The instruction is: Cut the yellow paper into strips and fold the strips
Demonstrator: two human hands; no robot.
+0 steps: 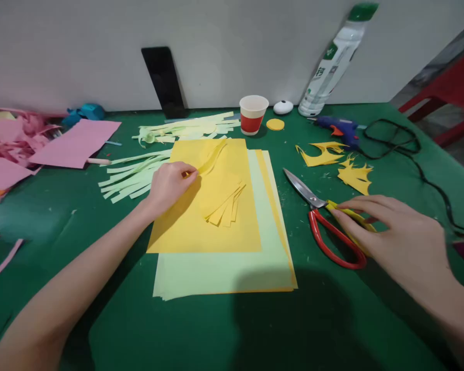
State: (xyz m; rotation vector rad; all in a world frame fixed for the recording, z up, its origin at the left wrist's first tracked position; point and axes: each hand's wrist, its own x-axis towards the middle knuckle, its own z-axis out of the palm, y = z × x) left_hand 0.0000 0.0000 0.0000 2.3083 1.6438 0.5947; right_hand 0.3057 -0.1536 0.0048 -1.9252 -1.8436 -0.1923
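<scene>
My left hand is closed in a pinch on a small bunch of yellow paper strips, held over a yellow sheet. A second fan of yellow strips lies on that sheet, just right of my fingers. Under it is a stack of pale green sheets, with orange-yellow paper showing at the edges. On the right, my right hand has its fingers around the yellow-covered handle of a pair of scissors. The blades point away to the upper left, and the red handle loop is bare.
Pale green strips lie behind my left hand, with pink paper farther left. At the back stand a phone, a paper cup and a bottle. Yellow scraps and a corded glue gun lie right.
</scene>
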